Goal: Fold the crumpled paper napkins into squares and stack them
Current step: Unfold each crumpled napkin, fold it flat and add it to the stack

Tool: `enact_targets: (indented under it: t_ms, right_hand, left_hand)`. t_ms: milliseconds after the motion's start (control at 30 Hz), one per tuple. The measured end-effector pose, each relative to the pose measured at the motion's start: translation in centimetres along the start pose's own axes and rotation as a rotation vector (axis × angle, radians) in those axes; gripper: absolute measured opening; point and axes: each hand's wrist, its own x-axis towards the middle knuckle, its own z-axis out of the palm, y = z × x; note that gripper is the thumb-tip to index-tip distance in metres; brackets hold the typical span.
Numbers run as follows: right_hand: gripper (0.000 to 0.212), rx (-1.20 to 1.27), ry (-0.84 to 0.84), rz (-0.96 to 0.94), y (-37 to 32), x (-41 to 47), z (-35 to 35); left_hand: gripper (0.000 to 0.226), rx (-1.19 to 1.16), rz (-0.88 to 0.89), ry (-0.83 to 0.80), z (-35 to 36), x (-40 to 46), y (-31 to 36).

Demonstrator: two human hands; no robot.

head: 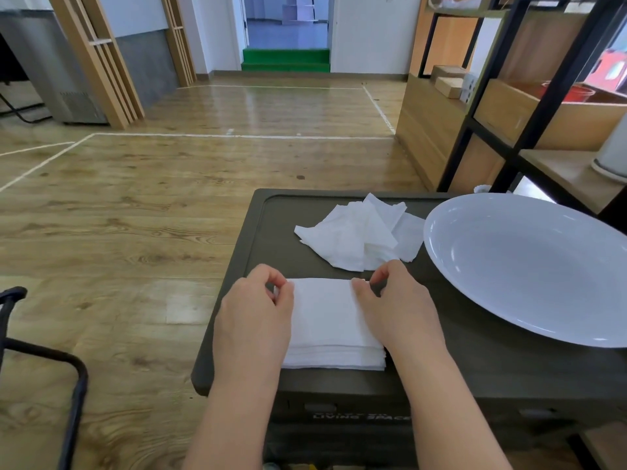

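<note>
A wide wooden floor (169, 184) with white lines fills most of the view. At the right stands a tall shelf (529, 106) with a black frame. Close to the person is a dark box (475, 368) with a flat top. A big white plate (529, 266) sits on the right side of the box top.

Behind the hands, at the far part of the box top, lies a loose pile of crumpled napkins (356, 235). Its right edge is just beside the plate.

Nearer to the person is the neat stack of folded napkins (325, 327). It lies flat on the box top, between the two hands. The layers show at its near edge.

The left hand (258, 313) is at the stack's left side. Its thumb and first finger pinch the top napkin at the far left corner. The right hand (400, 303) is at the stack's right side. Its thumb and finger pinch the far right corner. Both hands rest low, with the other fingers curled in.
</note>
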Motion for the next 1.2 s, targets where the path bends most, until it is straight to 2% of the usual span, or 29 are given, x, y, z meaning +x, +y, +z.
enact_targets:
  t_ms: [167,267,400,500,700,967,1100,1200]
  right_hand:
    - [0.021,-0.020,-0.021,-0.005,-0.1,0.2,-0.1]
    - [0.019,0.047,0.014,-0.009,0.2,0.4,-0.2]
    - [0.020,0.076,0.102,-0.052,0.4,1.5,-1.0]
    - [0.023,0.065,0.084,-0.041,0.2,2.6,-1.3]
    - [0.014,-0.008,0.056,-0.009,-0.1,3.5,-0.5]
    - [0.007,-0.012,0.081,-0.086,-0.8,3.6,-0.2]
    - [0.006,0.100,0.122,-0.107,-0.8,3.6,-0.6]
    - [0.005,0.276,0.155,-0.125,-0.7,3.4,-1.3]
  left_hand:
    - [0.008,0.028,-0.001,0.003,0.0,-0.1,0.2]
    - [0.009,0.008,-0.006,-0.007,-0.2,0.0,0.2]
    - [0.012,-0.048,-0.009,0.011,-0.9,0.2,0.3]
    - [0.017,-0.128,-0.038,0.065,-1.6,0.2,0.6]
    - [0.019,-0.159,-0.055,0.110,-2.0,0.5,0.7]
    - [0.018,-0.167,-0.037,0.103,-1.3,0.1,0.8]
    - [0.016,-0.149,-0.015,0.075,-1.1,-0.2,1.1]
    - [0.011,-0.087,0.013,0.057,-1.2,-0.1,1.0]
